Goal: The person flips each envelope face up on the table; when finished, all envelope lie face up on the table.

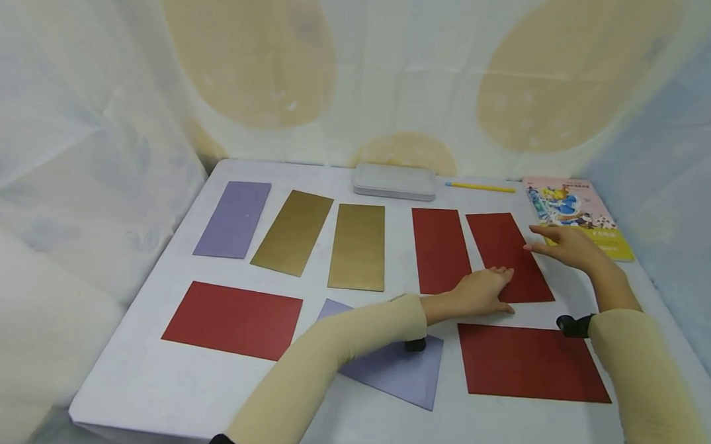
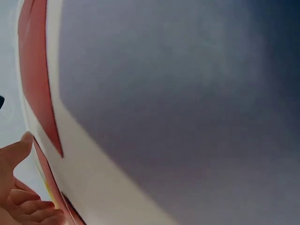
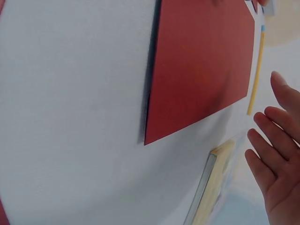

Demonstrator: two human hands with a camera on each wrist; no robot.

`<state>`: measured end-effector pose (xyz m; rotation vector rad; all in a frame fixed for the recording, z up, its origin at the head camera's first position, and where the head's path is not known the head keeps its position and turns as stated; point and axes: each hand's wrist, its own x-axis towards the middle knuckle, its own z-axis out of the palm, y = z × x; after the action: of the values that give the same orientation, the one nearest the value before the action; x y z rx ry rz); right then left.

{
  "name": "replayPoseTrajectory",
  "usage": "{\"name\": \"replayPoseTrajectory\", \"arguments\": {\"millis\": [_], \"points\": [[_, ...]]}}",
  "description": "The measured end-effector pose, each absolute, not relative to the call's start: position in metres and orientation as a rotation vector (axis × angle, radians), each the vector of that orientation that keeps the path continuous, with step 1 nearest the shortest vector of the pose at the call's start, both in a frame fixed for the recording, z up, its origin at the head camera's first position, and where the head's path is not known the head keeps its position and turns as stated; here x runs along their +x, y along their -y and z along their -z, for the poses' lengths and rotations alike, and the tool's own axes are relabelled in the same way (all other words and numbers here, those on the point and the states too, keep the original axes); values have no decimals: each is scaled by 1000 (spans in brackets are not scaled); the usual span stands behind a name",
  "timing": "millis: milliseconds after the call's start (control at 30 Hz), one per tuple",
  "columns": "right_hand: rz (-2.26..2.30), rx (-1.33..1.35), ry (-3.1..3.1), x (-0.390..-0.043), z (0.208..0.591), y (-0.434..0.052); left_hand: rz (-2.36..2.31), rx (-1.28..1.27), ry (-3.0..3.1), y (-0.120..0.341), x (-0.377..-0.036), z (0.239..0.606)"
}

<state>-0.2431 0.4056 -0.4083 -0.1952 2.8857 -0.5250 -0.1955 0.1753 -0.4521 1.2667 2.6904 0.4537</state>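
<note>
A red rectangular card (image 1: pixel 526 272) lies at the right end of the back row, between my two hands. My left hand (image 1: pixel 477 292) reaches over its near left part with fingers extended and thumb spread. To the card's right, my right hand (image 1: pixel 575 248) hovers with fingers straight, their tips close to its right edge. In the right wrist view that hand (image 3: pixel 276 159) shows an empty palm beside the red card (image 3: pixel 201 70). Another red card (image 1: pixel 440 245) lies just left, its near corner behind the left hand. The left wrist view catches the left hand (image 2: pixel 23 201) at its lower corner.
Gold cards (image 1: pixel 357 248) and a purple card (image 1: pixel 233 220) fill the back row's left. Nearer are red cards (image 1: pixel 232 319) (image 1: pixel 531 362) and a purple one (image 1: pixel 393 369) under the left forearm. Behind are a grey case (image 1: pixel 395 182), yellow pencil (image 1: pixel 482 187) and book (image 1: pixel 576 208).
</note>
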Motion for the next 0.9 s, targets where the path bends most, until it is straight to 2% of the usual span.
{"name": "replayPoseTrajectory", "arguments": {"millis": [367, 900], "points": [[510, -200, -2843, -244, 409, -403, -375, 1135, -2773, -180, -195, 459], [646, -210, -2810, -243, 420, -396, -348, 1273, -2767, -177, -201, 462]]}}
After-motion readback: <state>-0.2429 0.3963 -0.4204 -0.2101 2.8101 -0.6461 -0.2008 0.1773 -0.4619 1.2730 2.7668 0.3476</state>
